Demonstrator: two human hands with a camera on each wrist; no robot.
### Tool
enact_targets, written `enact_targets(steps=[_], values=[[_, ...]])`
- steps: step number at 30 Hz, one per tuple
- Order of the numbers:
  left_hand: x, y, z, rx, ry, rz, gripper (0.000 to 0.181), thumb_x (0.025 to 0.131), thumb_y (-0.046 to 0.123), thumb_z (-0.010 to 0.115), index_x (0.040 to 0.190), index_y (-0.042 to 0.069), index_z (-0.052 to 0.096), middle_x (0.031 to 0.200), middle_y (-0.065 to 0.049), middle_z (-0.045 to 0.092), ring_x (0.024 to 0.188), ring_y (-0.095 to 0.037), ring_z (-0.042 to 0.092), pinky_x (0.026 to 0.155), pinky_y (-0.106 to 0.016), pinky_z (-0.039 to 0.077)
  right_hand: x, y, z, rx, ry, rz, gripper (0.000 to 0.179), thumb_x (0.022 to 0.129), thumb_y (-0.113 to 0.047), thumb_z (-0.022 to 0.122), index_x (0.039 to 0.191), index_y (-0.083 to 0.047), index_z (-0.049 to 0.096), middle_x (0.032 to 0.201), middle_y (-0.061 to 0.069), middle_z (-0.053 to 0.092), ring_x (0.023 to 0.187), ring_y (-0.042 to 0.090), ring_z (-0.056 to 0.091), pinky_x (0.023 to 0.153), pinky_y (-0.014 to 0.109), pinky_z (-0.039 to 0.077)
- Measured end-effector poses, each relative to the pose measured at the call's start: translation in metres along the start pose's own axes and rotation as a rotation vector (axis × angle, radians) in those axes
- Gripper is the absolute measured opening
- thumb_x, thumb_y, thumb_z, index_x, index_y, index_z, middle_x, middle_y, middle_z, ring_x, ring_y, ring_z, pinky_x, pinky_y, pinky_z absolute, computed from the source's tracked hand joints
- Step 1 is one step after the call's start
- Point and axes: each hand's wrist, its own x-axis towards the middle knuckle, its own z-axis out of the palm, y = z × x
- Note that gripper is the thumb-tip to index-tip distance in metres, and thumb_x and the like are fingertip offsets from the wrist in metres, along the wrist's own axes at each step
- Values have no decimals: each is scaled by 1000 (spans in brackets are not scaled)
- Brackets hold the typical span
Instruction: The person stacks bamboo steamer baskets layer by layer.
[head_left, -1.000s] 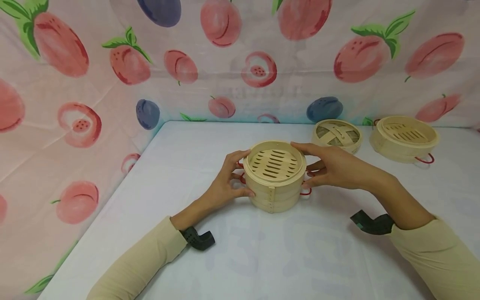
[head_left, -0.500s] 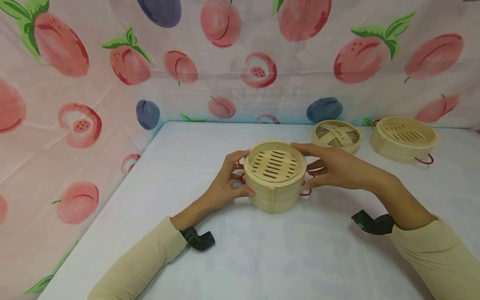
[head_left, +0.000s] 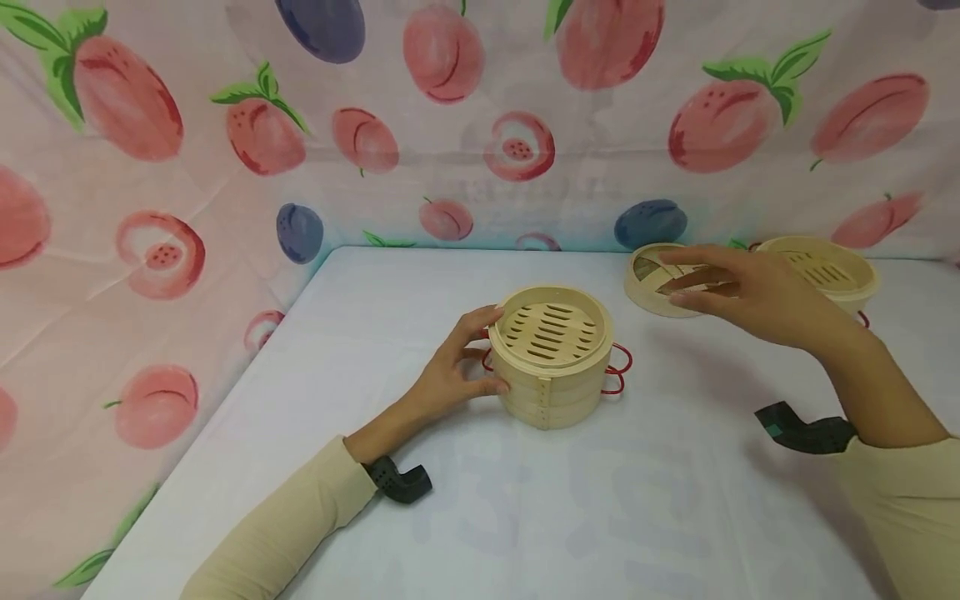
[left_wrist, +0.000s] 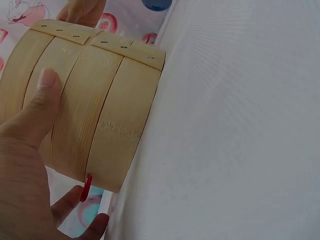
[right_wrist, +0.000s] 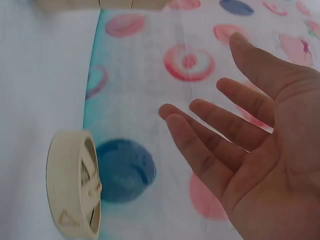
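A stack of round bamboo steamer baskets [head_left: 558, 396] with a slotted tray on top and red side loops stands mid-table. My left hand [head_left: 456, 360] grips its left side, thumb on the wall in front and fingers at the rim and behind. In the left wrist view that thumb lies flat across the bamboo bands of the stack [left_wrist: 107, 112]. Fingers spread and holding nothing, my right hand [head_left: 757, 290] hovers toward the back right. It overlaps the woven bamboo steamer lid [head_left: 643, 292] in the head view; the right wrist view shows the lid [right_wrist: 65, 185] apart from the fingers.
Another bamboo steamer basket [head_left: 851, 282] with red loops sits at the back right, partly hidden by my right hand. White cloth [head_left: 465, 517] covers the table. A fruit-printed curtain [head_left: 442, 150] hangs along its back and left sides.
My right hand has let go of the stack's right side and moved right and up, uncovering the red loops there. The left hand keeps its grip, and the stack stays in place.
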Motion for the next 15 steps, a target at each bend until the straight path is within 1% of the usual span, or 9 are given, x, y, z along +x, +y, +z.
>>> enact_targets(steps=[1,3,5,7,8,10,12,14,15], values=[[-1,-6,0,4,0,-4,88,76,40,76,147,12,32,151,-7,29,125,-29,40,88,-55,45,-2,5,-4,-8,20,24,48,91,-34,67,136,-30,53,128,5,58,108,30,61,78,25,52],[-2,-16,1,12,0,-5,87,75,41,76,147,17,33,151,-4,29,128,-26,39,89,-53,46,-6,18,-12,-27,78,60,46,91,-34,67,134,-29,55,125,6,60,105,13,62,73,16,46],[-3,-21,2,8,4,0,87,75,34,79,146,15,33,151,-6,30,127,-28,39,88,-54,46,-9,31,-20,-36,134,93,45,91,-36,66,134,-27,57,127,5,58,100,-5,57,78,26,48],[-3,-21,2,8,7,5,88,74,23,82,145,10,33,150,-10,30,127,-30,40,87,-57,45,-11,44,-26,-44,200,128,44,91,-37,66,132,-25,58,126,2,58,91,-17,49,84,44,48],[-3,-21,2,6,7,5,88,73,19,83,145,9,33,150,-11,30,126,-31,40,87,-58,45,-13,51,-29,-45,228,149,45,91,-38,65,133,-22,58,128,4,58,92,-15,49,86,53,44],[-3,-21,1,8,7,0,89,73,19,83,145,11,33,151,-10,30,127,-30,40,87,-57,45,-15,63,-34,-41,262,195,48,93,-39,62,135,-18,56,132,7,55,106,3,53,86,68,37],[-3,-21,1,11,5,-6,89,73,27,82,147,15,33,151,-5,29,126,-27,41,88,-53,46,-19,76,-39,-52,288,249,51,94,-40,60,138,-16,53,136,12,52,116,25,49,88,68,36],[-3,-21,1,12,3,-12,88,74,34,80,147,19,33,152,-1,29,126,-25,42,89,-50,47,-23,87,-43,-57,296,310,56,95,-43,57,141,-14,48,141,20,45,121,44,38,89,68,36],[-3,-21,1,12,3,-12,88,74,36,80,147,21,33,152,0,29,125,-25,42,89,-49,47,-25,93,-44,-51,294,343,59,94,-46,56,143,-13,45,143,21,41,124,45,35,89,69,35]])
